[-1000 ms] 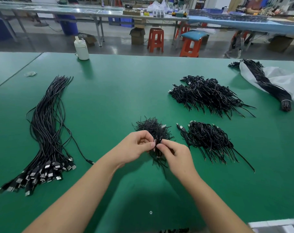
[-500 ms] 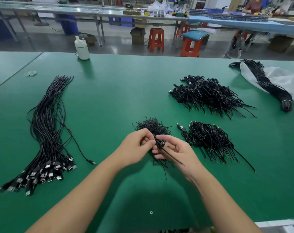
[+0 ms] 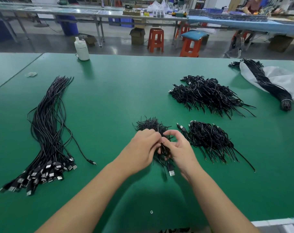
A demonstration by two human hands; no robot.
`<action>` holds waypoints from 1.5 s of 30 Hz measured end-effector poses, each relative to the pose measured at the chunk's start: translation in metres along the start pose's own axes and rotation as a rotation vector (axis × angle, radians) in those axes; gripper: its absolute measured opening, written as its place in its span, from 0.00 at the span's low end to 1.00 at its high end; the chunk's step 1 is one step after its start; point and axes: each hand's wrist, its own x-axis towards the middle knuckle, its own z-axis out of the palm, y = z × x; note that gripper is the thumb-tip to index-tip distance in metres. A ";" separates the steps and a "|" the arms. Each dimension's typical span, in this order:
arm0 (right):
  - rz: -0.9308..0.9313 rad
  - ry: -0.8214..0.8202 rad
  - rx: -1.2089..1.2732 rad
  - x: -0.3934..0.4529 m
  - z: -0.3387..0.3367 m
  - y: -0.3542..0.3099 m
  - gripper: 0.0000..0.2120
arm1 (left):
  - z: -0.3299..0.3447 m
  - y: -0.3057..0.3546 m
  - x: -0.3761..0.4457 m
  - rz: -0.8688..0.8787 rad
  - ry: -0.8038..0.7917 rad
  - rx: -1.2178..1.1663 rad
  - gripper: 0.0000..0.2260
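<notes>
Straight cables (image 3: 48,132) lie at the left of the green table (image 3: 109,98). Near the middle, the left hand (image 3: 141,148) pinches a coiled cable (image 3: 164,150). Its long axis runs far to near, with the plug (image 3: 171,171) pointing toward the person. The right hand (image 3: 181,150) curls its fingers round the coil.

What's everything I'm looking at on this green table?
Coiled cable: one, black, in both hands.
Short wire pieces: one heap, black, behind the hands.
Straight cables: one bundle, black, table's left.
Coiled piles: two, black, right of hands.
Tied bundle: one, black, on white bag, far right.
Bottle: one, white, far edge.
Stools: several, orange, beyond the table.
Table: one, green.
Left hand: one, grips coiled cable.
Right hand: one, grips coiled cable.
</notes>
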 end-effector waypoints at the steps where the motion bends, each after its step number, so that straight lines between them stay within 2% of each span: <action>1: -0.002 -0.021 0.011 0.000 -0.001 -0.001 0.03 | 0.001 0.001 -0.001 -0.011 0.001 -0.020 0.04; 3: -0.001 -0.077 0.072 -0.001 -0.003 -0.001 0.06 | 0.002 0.001 -0.001 -0.080 0.028 -0.106 0.04; 7: 0.010 -0.232 0.142 -0.003 -0.011 -0.002 0.15 | -0.001 -0.005 0.000 -0.333 0.070 -0.292 0.08; 10: -0.038 -0.179 -0.022 -0.003 -0.010 -0.005 0.18 | -0.001 -0.008 0.001 -0.419 0.038 -0.362 0.10; 13: -0.084 -0.071 -0.165 -0.004 -0.009 -0.007 0.14 | 0.000 -0.008 0.001 -0.419 0.036 -0.433 0.10; 15: -0.103 -0.061 -0.204 -0.004 -0.009 -0.008 0.12 | 0.001 -0.006 0.001 -0.420 0.061 -0.452 0.11; 18: -0.112 -0.092 -0.232 -0.004 -0.006 -0.009 0.13 | 0.004 0.000 0.002 -0.361 0.115 -0.351 0.12; 21: 0.000 -0.111 -0.110 0.000 -0.002 -0.010 0.16 | 0.008 0.004 0.001 -0.290 0.167 -0.263 0.09; 24: 0.126 -0.155 -0.012 0.002 -0.005 -0.009 0.16 | 0.012 0.002 -0.001 -0.103 0.150 -0.071 0.05; 27: 0.196 -0.208 -0.044 0.003 -0.012 -0.007 0.16 | 0.015 -0.006 -0.002 0.083 0.083 0.165 0.08; 31: 0.201 -0.234 -0.134 0.009 -0.015 -0.006 0.12 | 0.027 -0.017 -0.006 0.051 0.151 0.164 0.03; 34: 0.158 -0.113 -0.328 0.018 -0.022 -0.005 0.12 | 0.042 -0.035 -0.009 -0.052 0.219 0.147 0.06; 38: 0.029 0.108 -1.054 0.043 -0.047 -0.007 0.15 | 0.054 -0.083 -0.023 -0.371 0.182 0.217 0.08; 42: 0.085 0.222 -1.377 0.072 -0.073 -0.009 0.19 | 0.058 -0.121 -0.045 -0.554 0.099 0.389 0.09; 45: 0.064 0.267 -1.514 0.092 -0.082 -0.009 0.16 | 0.062 -0.126 -0.047 -0.565 0.110 0.407 0.08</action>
